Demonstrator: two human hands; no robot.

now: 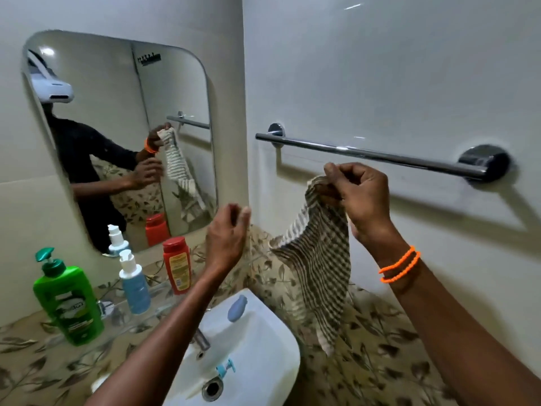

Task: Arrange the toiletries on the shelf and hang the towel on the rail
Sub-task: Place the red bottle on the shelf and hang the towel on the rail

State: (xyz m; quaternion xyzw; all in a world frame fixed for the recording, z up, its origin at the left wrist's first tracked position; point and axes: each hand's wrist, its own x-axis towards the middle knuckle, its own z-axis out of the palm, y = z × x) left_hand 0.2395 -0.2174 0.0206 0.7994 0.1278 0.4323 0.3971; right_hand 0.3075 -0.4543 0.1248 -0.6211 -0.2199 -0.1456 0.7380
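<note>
From the head camera, we see our right hand [361, 200] pinching the top edge of the striped towel [319, 259] just below the chrome rail [369, 155], the cloth hanging free. Our left hand [227, 238], left of the rail's end, is loosely curled and empty. Lower left of the rail, three bottles [134, 284] stand on the glass shelf [123, 317].

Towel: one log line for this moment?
towel: right hand, below rail, not hung | left hand: empty | bottles: shelved
</note>
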